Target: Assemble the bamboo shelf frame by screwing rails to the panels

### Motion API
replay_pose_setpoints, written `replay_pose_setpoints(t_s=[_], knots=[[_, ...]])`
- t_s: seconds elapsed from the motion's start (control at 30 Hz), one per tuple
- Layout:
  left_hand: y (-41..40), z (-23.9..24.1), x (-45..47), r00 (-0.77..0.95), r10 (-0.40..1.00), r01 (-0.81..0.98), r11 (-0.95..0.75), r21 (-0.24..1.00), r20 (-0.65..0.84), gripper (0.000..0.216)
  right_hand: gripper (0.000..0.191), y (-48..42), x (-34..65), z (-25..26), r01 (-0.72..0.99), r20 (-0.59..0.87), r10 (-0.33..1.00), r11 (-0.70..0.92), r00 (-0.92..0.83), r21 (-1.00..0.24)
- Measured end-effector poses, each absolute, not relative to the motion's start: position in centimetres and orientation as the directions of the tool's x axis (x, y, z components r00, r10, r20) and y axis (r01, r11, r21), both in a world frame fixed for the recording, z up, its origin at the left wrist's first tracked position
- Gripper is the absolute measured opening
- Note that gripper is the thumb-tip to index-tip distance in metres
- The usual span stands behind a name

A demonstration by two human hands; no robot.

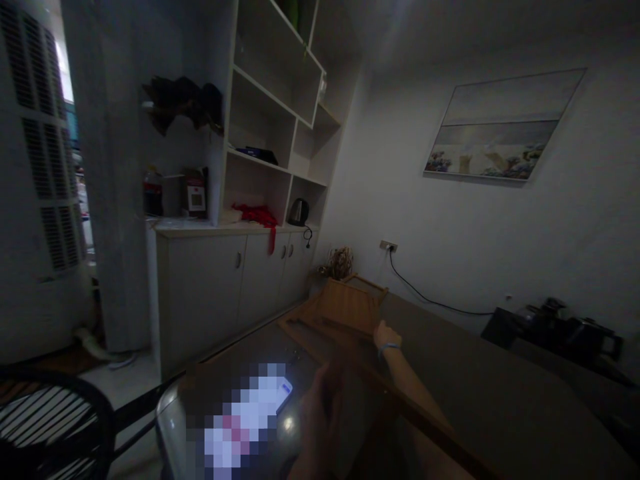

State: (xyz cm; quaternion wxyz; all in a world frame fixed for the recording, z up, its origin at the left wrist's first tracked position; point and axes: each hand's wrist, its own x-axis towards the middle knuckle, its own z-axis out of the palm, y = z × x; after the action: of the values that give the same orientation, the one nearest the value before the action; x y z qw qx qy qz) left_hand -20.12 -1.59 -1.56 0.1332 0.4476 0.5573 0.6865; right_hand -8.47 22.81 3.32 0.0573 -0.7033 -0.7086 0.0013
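A brown wooden frame with long bars stretches across the table, and at its far end is a slatted wooden panel. My right hand, with a light band at the wrist, is closed on the frame beside the panel. Nearer to me, my left hand is curled against the wood; its fingers are dark and partly blurred, but they appear wrapped round a part of the frame. To the left of that hand lies a lit phone, its screen mostly pixelated.
Dark equipment stands at the right, with a black cable running to a wall socket. Dried plant stems are behind the panel. A white cabinet with shelves lines the left, and a black chair is at lower left.
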Motion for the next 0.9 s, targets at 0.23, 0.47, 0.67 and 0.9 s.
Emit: replay_pose_setpoints(t_s=[0.23, 0.47, 0.67, 0.9], knots=[[-2.1, -0.4, -19.9, -0.57, 0.673, 0.305, -0.36, 0.882, 0.472, 0.033, 0.036, 22.2, -9.5, 3.3, 0.997, 0.09, 0.996, 0.012, -0.006, -0.075], [-1.9, -1.3, -20.1, -0.542, 0.689, 0.34, -0.343, 0.876, 0.481, 0.031, 0.036, 22.4, -10.1, 3.5, 0.997, 0.096, 0.995, 0.003, 0.005, -0.078], [-1.7, -1.6, -20.0, -0.551, 0.688, 0.29, -0.372, 0.882, 0.472, 0.031, 0.035, 22.9, -11.1, 3.7, 0.995, 0.095, 0.995, -0.012, 0.022, -0.099], [-1.8, -1.6, -20.0, -0.548, 0.677, 0.309, -0.383, 0.871, 0.492, 0.031, 0.035, 23.5, -11.0, 4.0, 0.99, 0.058, 0.998, -0.031, 0.039, -0.135]])
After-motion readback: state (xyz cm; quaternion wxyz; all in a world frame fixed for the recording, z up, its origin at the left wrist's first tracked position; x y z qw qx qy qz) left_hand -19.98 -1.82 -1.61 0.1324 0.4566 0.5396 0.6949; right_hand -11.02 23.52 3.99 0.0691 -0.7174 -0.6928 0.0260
